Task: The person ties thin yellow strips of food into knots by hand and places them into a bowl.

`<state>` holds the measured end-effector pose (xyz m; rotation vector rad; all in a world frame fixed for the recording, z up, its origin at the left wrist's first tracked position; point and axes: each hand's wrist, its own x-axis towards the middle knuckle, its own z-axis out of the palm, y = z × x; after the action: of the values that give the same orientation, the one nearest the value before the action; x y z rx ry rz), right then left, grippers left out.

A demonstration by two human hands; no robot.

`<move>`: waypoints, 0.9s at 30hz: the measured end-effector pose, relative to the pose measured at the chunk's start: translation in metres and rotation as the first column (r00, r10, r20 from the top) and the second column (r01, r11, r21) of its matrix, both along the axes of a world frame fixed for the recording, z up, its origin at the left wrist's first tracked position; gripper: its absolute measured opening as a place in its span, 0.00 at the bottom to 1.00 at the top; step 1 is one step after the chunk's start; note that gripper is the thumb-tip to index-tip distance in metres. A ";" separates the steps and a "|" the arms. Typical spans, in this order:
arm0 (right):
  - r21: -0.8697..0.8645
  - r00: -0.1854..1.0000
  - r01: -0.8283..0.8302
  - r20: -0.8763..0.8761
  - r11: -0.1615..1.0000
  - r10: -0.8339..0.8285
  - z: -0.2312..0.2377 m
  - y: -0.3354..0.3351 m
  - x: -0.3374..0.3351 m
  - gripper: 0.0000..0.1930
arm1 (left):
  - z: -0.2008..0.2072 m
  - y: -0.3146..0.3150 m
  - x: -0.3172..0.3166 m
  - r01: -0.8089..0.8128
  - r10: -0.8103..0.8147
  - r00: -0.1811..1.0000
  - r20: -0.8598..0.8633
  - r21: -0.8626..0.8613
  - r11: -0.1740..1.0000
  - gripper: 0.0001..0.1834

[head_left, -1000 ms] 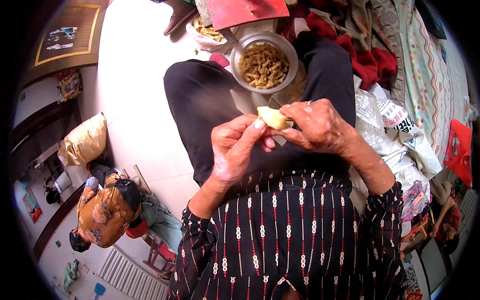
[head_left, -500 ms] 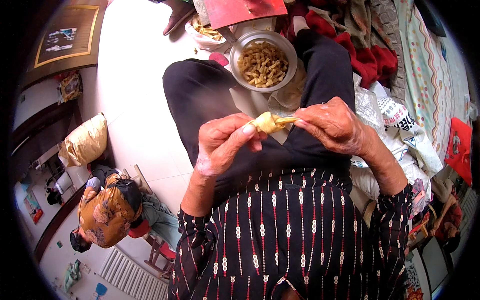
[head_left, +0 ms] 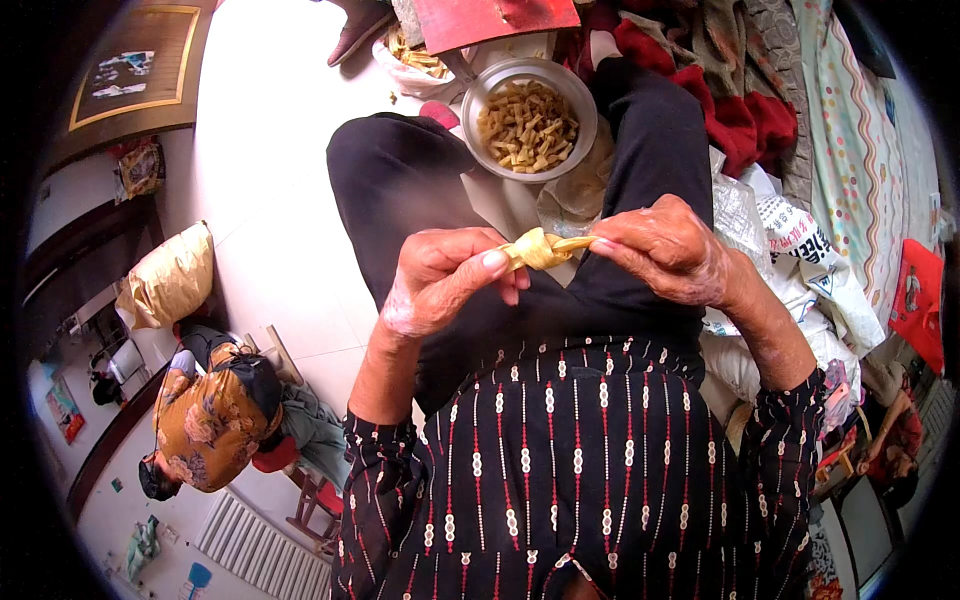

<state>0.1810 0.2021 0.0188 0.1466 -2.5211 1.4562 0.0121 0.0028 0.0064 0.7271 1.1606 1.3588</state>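
Above my lap, a pale yellow strip tied in a knot (head_left: 540, 249) is stretched between my two hands. My left hand (head_left: 445, 275) pinches one end between thumb and index finger, close to the knot. The thin twisted tail on the other side is in the fingertips of my right hand (head_left: 665, 252). Beyond them, between my knees, stands a round metal bowl (head_left: 587, 128). Inside it lies a heap of small yellow-brown knotted pieces (head_left: 527, 125). What the strip is made of, I cannot tell.
A plastic bag (head_left: 398, 74) of yellow strips sits left of the bowl, beside a red stool (head_left: 490, 22). White printed sacks (head_left: 810, 250) and red cloth (head_left: 755, 130) lie to my right. Another person (head_left: 215, 415) in a floral top is at far left.
My left hand has shifted slightly left along the strip, and a little more of that end shows. The right hand keeps its grip, almost unmoved.
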 end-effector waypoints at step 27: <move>-0.093 0.993 -0.052 0.104 0.994 0.062 -0.003 0.004 0.001 0.05 | 0.027 0.064 -0.002 0.401 -0.102 0.397 -0.912 0.072 0.913 0.09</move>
<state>0.1818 0.2061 0.0158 0.1299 -2.5477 1.6386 0.0096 0.0665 0.0338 1.9477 1.5729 0.8053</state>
